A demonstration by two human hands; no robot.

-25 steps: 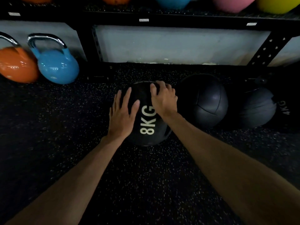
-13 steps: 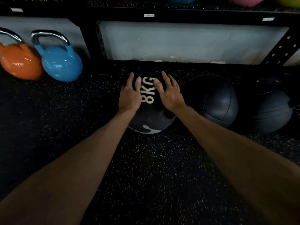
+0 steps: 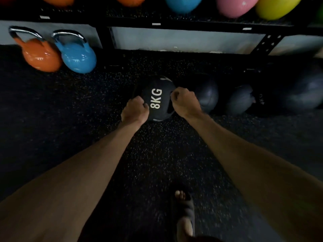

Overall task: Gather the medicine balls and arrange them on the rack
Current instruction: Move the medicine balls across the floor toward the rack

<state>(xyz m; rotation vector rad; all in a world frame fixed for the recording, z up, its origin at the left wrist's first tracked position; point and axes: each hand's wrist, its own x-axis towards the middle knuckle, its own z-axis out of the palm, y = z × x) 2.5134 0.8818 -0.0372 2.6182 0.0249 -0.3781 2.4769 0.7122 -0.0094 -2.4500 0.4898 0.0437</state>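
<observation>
While we are leaning over the speckled dark floor [image 3: 70, 105], we are grasping the ball [image 3: 157, 88] with both hands. Our left hand [image 3: 135, 109] is curling into a handle recess on the ball's left side, and our right hand [image 3: 185, 102] is clenching the matching handle on its right, fingers tucked under. The ball is showing black and round, with "8KG" in white letters running up its top between our hands and small white marks peeking at its far and near edges. It is sitting low in front of the rack [image 3: 104, 39]; we cannot tell whether it is touching the floor. Right of it, more dark balls are lying in a row along the rack's foot: a seamed ball [image 3: 208, 95] just beside our right hand, a grey ball [image 3: 241, 100] next, and a blurred ball [image 3: 305, 95] furthest off. An orange kettlebell [image 3: 41, 53] and a blue kettlebell [image 3: 76, 55] are standing side by side at the left. On the rack's shelf, a blue weight [image 3: 182, 3], a pink weight [image 3: 234, 6] and a yellow weight [image 3: 276, 7] are resting. Our sandalled foot [image 3: 185, 206] is showing below.
</observation>
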